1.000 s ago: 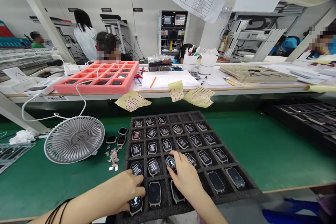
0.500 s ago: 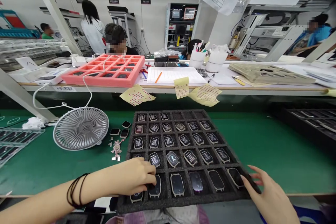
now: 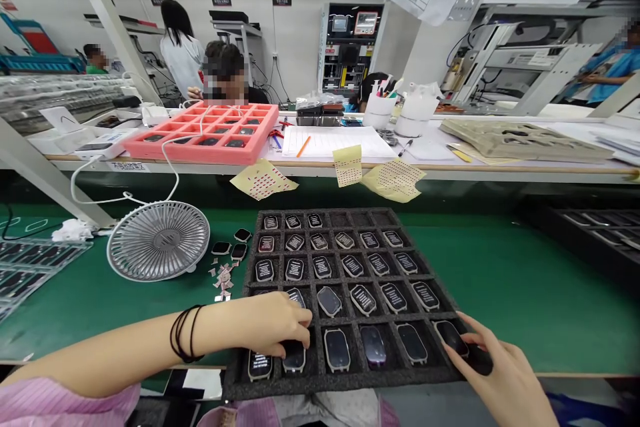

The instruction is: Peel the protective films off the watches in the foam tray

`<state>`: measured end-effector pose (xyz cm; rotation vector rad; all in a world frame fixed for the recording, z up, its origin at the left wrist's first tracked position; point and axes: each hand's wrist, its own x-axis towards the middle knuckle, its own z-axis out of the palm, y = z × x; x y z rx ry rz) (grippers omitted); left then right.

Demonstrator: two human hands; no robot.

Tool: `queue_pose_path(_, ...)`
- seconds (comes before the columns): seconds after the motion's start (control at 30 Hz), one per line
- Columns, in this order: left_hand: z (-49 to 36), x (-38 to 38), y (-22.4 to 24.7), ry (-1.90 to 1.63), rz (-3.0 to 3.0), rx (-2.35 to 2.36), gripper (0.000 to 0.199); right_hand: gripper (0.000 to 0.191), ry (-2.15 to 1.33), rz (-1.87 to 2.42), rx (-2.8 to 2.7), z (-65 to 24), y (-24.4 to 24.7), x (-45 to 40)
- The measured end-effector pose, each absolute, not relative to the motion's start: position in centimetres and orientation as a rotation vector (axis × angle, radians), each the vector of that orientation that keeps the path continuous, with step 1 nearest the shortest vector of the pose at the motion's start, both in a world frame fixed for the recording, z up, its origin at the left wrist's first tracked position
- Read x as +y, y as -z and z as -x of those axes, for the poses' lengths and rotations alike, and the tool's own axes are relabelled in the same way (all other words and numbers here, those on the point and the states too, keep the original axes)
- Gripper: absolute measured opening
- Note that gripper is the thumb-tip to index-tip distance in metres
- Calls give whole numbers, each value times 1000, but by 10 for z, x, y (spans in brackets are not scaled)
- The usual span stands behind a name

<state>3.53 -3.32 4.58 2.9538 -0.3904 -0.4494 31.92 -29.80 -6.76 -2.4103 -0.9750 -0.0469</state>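
A black foam tray (image 3: pixel 320 383) holds rows of smartwatch bodies without straps, many with white text lit on their screens. My left hand (image 3: pixel 275 323) reaches over its front left part, thumb and fingers closed around the sides of a dark-screened smartwatch (image 3: pixel 294 360) in the front row's second cell. Beside it, the front-left watch (image 3: pixel 260 365) shows lit text. At the front right corner, my right hand (image 3: pixel 505 367) has its thumb and fingers around the dark corner smartwatch (image 3: pixel 450 337). Between them lie dark watches (image 3: pixel 337 350) in their cells.
Left of the tray are a grey fan (image 3: pixel 160 240), several loose watches (image 3: pixel 239 251) and small pinkish scraps (image 3: pixel 225 277). Another black tray (image 3: pixel 590 233) stands at right. The shelf (image 3: pixel 310 169) above carries a pink foam tray (image 3: pixel 200 150), papers and pen cups. Other people are beyond it.
My left hand has shifted slightly right, and the front-left watch now shows lit text. A dial screen in the row behind has gone dark. My right hand has moved inward onto the corner watch.
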Motion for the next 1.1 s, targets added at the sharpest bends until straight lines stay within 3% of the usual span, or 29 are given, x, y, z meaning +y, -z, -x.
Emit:
queue_pose_path(0.17, -43, -34, -43, 511, -2979, -426, 38, 54, 43, 2407, -980, -320, 72, -294)
queue_pose_path(0.47, -39, -31, -29, 321, -3013, -523, 31, 55, -16, 2427, -939, -316, 69, -286)
queue_pose_path(0.7, -37, -29, -23, 266, -2960, -496, 40, 57, -12, 2422, -901, -316, 71, -286)
queue_pose_path(1.1, -38, -30, -28, 304, -2985, -509, 31, 53, -2, 2430, -908, -315, 72, -286)
